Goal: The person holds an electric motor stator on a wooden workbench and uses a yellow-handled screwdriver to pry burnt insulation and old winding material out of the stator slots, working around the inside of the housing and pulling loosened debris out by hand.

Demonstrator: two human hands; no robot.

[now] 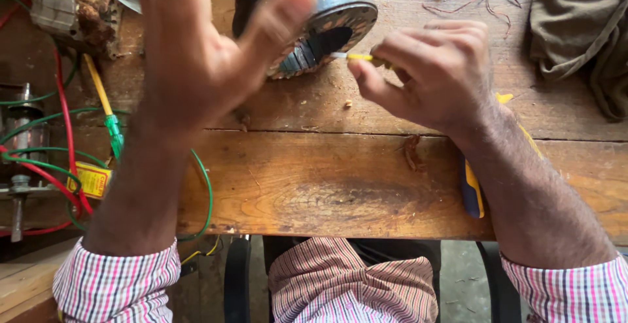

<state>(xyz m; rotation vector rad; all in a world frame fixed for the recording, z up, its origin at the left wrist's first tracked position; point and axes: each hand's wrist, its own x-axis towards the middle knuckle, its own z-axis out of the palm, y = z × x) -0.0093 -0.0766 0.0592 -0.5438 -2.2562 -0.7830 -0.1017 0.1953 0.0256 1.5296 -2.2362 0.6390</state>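
A round metal motor stator lies tilted on the wooden workbench, its slotted core facing me. My left hand grips the stator's near left side, thumb across its rim. My right hand pinches a thin yellow sleeve with a white tip, and that tip points at the stator's opening. Whether the tip touches the core is unclear.
Red and green wires and a yellow-green probe lie at the left beside metal parts. An old winding sits at the top left. An olive cloth lies top right. A blue-yellow tool handle shows under my right forearm.
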